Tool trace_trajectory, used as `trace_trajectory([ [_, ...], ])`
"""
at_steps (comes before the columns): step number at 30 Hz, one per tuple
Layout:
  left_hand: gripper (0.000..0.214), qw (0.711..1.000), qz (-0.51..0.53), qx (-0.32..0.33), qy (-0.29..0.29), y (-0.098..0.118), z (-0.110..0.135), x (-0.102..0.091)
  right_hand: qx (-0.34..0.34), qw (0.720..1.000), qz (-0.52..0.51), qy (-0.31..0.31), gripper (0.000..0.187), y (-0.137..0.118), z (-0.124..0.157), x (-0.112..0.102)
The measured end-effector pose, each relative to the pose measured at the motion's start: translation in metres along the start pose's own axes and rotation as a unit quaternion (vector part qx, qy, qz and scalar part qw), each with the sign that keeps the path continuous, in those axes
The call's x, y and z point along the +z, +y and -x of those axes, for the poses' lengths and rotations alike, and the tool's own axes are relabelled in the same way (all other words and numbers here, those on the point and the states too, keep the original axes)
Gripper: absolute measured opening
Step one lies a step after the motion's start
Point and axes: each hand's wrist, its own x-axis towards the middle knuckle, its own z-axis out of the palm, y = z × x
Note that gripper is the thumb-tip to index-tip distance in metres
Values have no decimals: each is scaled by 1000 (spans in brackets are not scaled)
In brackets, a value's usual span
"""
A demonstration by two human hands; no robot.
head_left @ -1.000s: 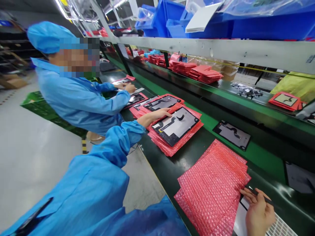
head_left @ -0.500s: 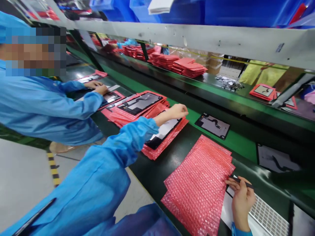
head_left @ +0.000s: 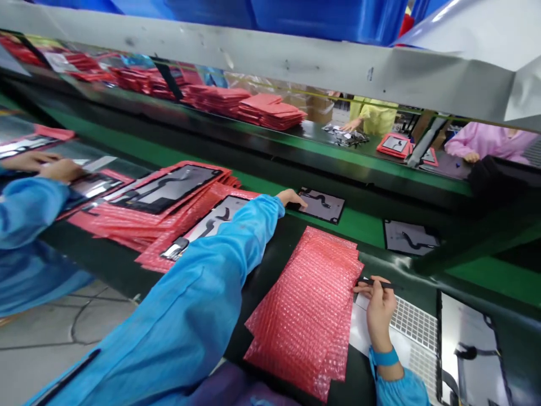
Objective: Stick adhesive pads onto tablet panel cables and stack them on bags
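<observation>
My left hand (head_left: pixel 291 198), its fingers stretched out, reaches over the left end of a grey display panel (head_left: pixel 323 204) with a black flex cable. That panel lies flat on the green conveyor belt (head_left: pixel 359 223). Slim black tweezers (head_left: pixel 376 283) are pinched in my right hand (head_left: pixel 380 310), beside a fanned pile of red bubble-wrap bags (head_left: pixel 306 304). Below my left forearm, another display panel (head_left: pixel 213 220) rests on red bags, partly hidden by the sleeve. White sheets printed with a grid of small labels (head_left: pixel 416 321) lie under and beside my right hand.
A co-worker's hands (head_left: pixel 54 166) work at the left beside stacked panels on red bags (head_left: pixel 169 189). Farther right on the belt lies another panel (head_left: pixel 409 237). One more panel (head_left: pixel 473 349) sits at bottom right. A grey shelf beam (head_left: pixel 253 53) with blue bins crosses overhead.
My left hand has moved from above the bagged panel to the panel on the belt. My right hand still holds the tweezers. The view has turned right.
</observation>
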Motion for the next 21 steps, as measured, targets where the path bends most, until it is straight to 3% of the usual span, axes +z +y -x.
trace_trajectory([
  [3, 44, 997, 22, -69, -10, -5, -3, -2, -3, 1000, -1, -5, 54, 1, -1, 3],
  [6, 44, 992, 82, -94, -12, -6, 1, -6, -12, 1000, -4, -5, 55, 1, -2, 4],
  [13, 42, 950, 311, -26, -9, 2, 29, -27, -41, 999, -12, 17, 49, -10, -6, 0],
  [17, 23, 913, 405, 21, -37, -13, 70, -35, -56, 997, -21, 50, 41, -18, -11, -7],
  [21, 25, 870, 477, 72, -102, -43, 133, -45, -76, 993, -34, 84, 34, -29, -20, -20],
])
